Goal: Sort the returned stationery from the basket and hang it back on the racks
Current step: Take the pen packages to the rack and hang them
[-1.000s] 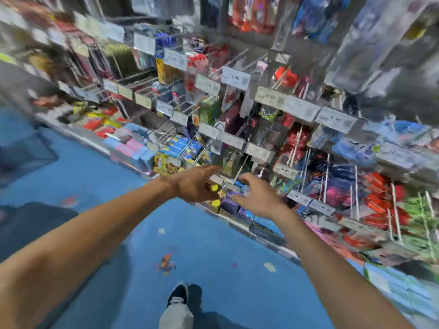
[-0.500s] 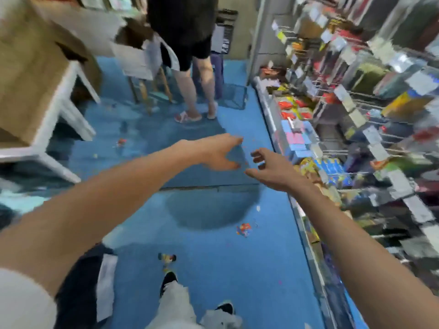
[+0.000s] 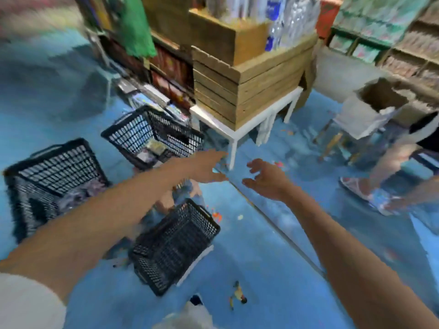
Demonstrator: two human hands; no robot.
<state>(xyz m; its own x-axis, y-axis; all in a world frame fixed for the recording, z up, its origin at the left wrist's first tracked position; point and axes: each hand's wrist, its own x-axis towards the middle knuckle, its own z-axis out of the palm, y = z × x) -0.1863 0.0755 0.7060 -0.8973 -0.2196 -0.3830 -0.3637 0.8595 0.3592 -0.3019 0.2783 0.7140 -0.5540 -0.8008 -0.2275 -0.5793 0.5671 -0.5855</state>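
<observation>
Three black mesh baskets stand on the blue floor. The far basket [image 3: 133, 131] holds a few packets, the left basket [image 3: 47, 172] holds pale wrapped items, and the near basket [image 3: 175, 243] lies tilted below my arms. My left hand [image 3: 206, 166] reaches forward over the floor with straight fingers and holds nothing. My right hand [image 3: 263, 178] hovers beside it, fingers loosely spread and empty. The hanging racks are out of view. The picture is blurred.
A white table [image 3: 249, 122] carries stacked wooden crates [image 3: 247, 77] straight ahead. Another person's legs and sandals [image 3: 370, 188] stand at the right beside a cardboard box [image 3: 370, 110]. Shelves of goods line the back. Small scraps [image 3: 237, 296] lie on the floor near my foot.
My view has swung left from the racks to the baskets on the floor. Both hands have left the rack hooks and now hang empty over the floor.
</observation>
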